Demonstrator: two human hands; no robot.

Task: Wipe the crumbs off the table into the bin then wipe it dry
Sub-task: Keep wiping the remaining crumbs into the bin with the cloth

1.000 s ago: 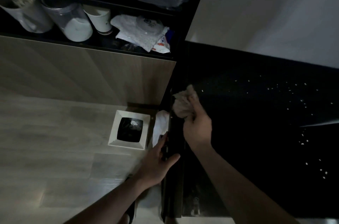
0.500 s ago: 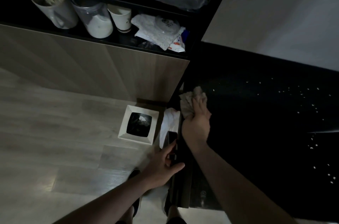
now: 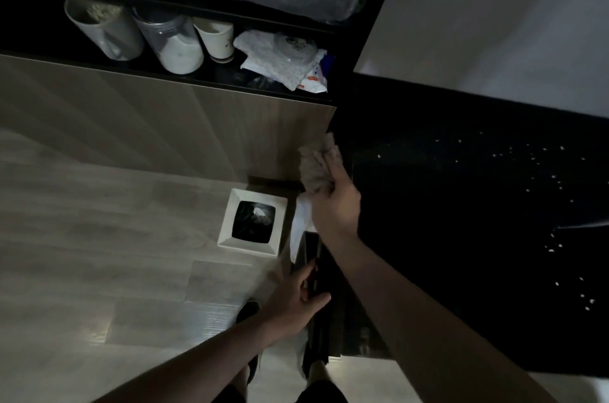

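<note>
My right hand [image 3: 336,204] grips a crumpled grey-brown cloth [image 3: 317,165] at the left edge of the black table [image 3: 461,237], over the gap beside the bin. White crumbs [image 3: 540,165] lie scattered across the right part of the table top. A square white bin [image 3: 253,227] with a dark liner stands on the floor just left of the table. My left hand [image 3: 296,297] rests against the table's left edge lower down, thumb on the edge and fingers along the side.
A white cloth or paper [image 3: 301,221] hangs between bin and table edge. A wooden cabinet [image 3: 164,125] stands behind the bin; its recess holds cups [image 3: 214,40], a jar [image 3: 171,43] and a wipes packet [image 3: 286,63]. Pale wood floor [image 3: 99,254] spreads left. My feet show at the bottom.
My right hand has carried the cloth left, from on the table top to past its left edge. The view has shifted, so the bin and cabinet sit further right. My left hand stays at the edge.
</note>
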